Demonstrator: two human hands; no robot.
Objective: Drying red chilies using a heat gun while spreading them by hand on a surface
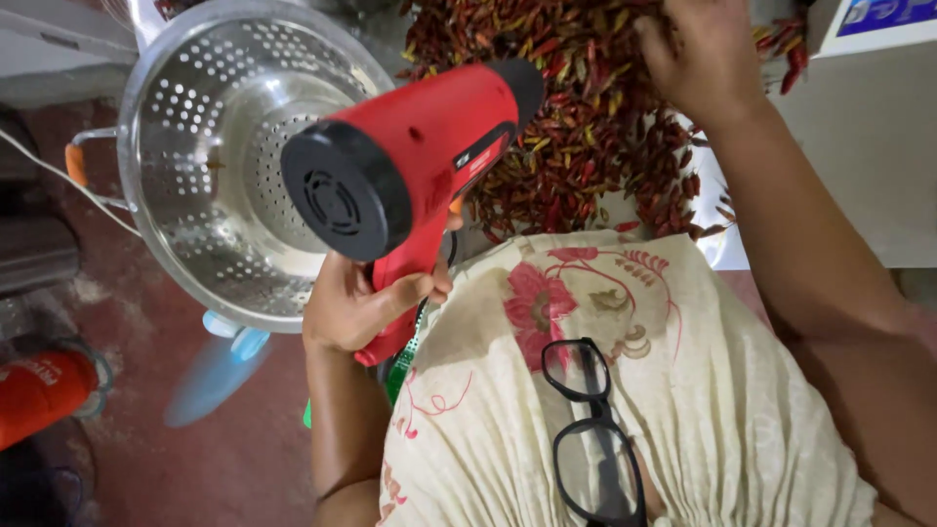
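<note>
Left hand (356, 303) at frame centre is wrapped tight around the grip of a red heat gun (410, 161), nozzle aimed at the dried chillies (576, 127) piled at top. Right hand (698, 49), fingers spread loosely, rests on the chillies, gripping nothing visible. Metal colander (210, 146) upper left; black glasses (590, 439) hang on the dress.

The right hand (698, 49) was chopped off by the top edge, fingers out of sight in the chillies (576, 127). The heat gun (410, 166) hid part of the colander (210, 156). The glasses (590, 439) ran off the bottom edge, and the blue thing (215, 371) on the floor was too blurry to tell.
</note>
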